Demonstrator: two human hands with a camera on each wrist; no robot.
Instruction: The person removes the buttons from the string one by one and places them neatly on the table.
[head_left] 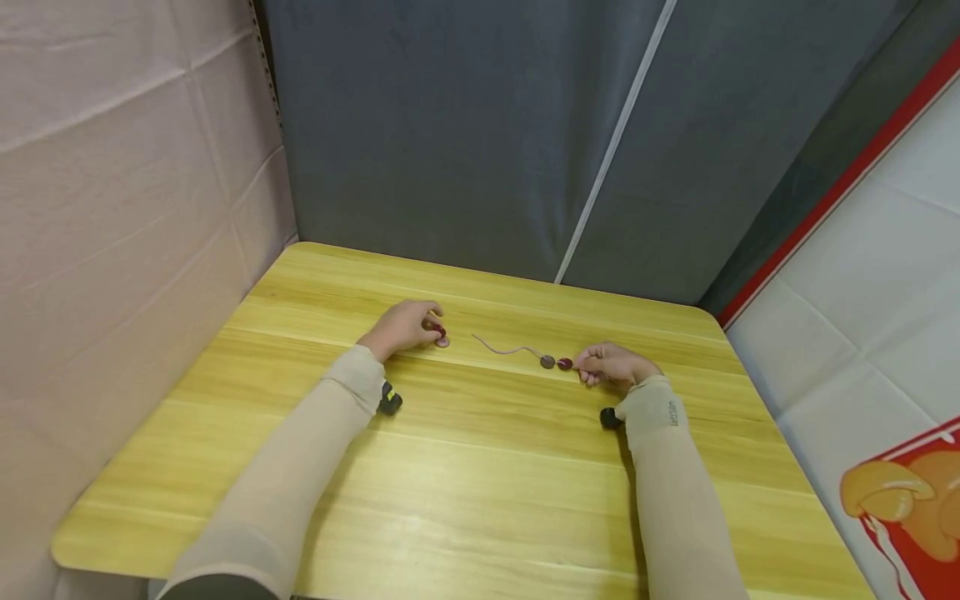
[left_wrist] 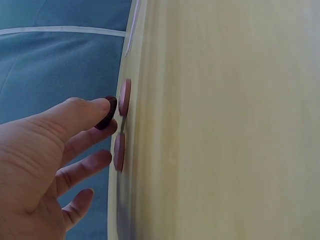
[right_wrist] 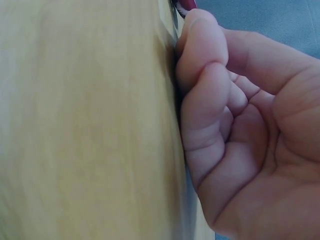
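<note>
Yellow wood-grain covers the worktop [head_left: 480, 467], and on it lies a thin cord [head_left: 506, 348] with a grey button [head_left: 547, 362] and a dark red button [head_left: 565, 363] near its right end. The right hand [head_left: 615, 365] rests there with its fingers curled, its grip apparently closed on the cord's end just beside the dark red button, though the wrist view hides the pinch itself. The left hand [head_left: 403, 327] sits well apart, over a few loose buttons [left_wrist: 121, 125]: its thumb and forefinger pinch a dark red one [left_wrist: 106, 114], while two pink ones lie flat by the fingertips. To do this well, I judge the left hand should lift its button cleanly without scattering the pink pair, keep the holes facing the cord, and the right should hold the cord tip steady and short.
</note>
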